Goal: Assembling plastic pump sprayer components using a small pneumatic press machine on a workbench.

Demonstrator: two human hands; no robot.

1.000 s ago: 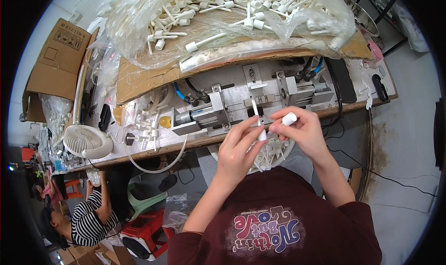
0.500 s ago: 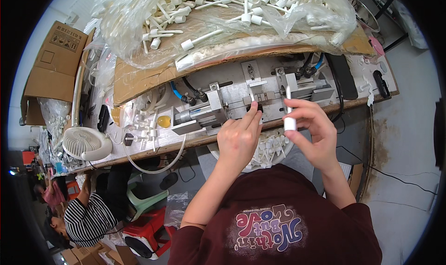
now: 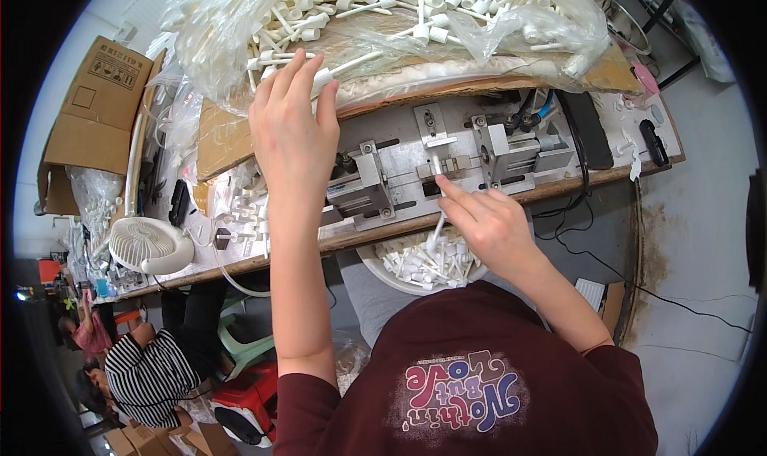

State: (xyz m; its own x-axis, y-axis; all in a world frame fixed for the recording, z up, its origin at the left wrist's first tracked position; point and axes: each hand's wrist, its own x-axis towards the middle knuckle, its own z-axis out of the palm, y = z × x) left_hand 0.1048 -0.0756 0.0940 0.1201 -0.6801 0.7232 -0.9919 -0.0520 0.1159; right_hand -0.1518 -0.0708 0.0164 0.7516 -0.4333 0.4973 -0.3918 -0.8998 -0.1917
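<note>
My left hand [image 3: 294, 132] is raised at the near edge of a pile of white plastic sticks with cup-shaped ends [image 3: 319, 24]. Its fingers are apart, and I see nothing in them. My right hand [image 3: 491, 224] is at the middle of a metal fixture [image 3: 411, 172], fingertips on a white plastic stick [image 3: 435, 165] that points away from me. The thumb and the stick's near end are hidden. Just below these fingers, another white stick [image 3: 438, 230] slants above a white bowl [image 3: 383, 274] holding many similar pieces.
Metal clamp blocks [image 3: 359, 186] flank the fixture's middle. The pile rests on plastic film and cardboard [image 3: 232, 144]. A white fan [image 3: 150, 245] and loose white parts lie left. A black phone-like slab [image 3: 587, 132] lies right. A person in stripes [image 3: 156, 368] sits at lower left.
My left hand has left the fixture and moved up and left to the pile. My right hand has brought its white stick left to the fixture. A stick now shows over the bowl.
</note>
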